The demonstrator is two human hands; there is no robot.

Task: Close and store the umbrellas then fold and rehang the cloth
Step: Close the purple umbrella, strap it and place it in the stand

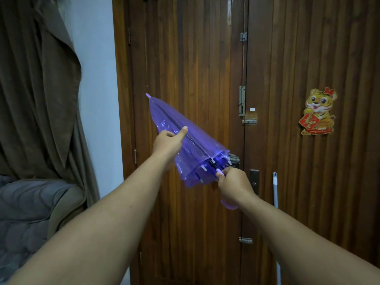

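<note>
A brown curtain (41,95) hangs at far left. The left hand (167,140), arm outstretched, clasps the folded canopy of the purple umbrella (185,140), held tilted before the wooden door (205,58), tip up-left. The right hand (234,186) is clenched round its handle, lower right.

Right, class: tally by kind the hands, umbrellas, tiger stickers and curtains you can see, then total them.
Hands: 2 (left hand, right hand)
Umbrella: 1
Tiger sticker: 1
Curtain: 1
Total: 5
</note>
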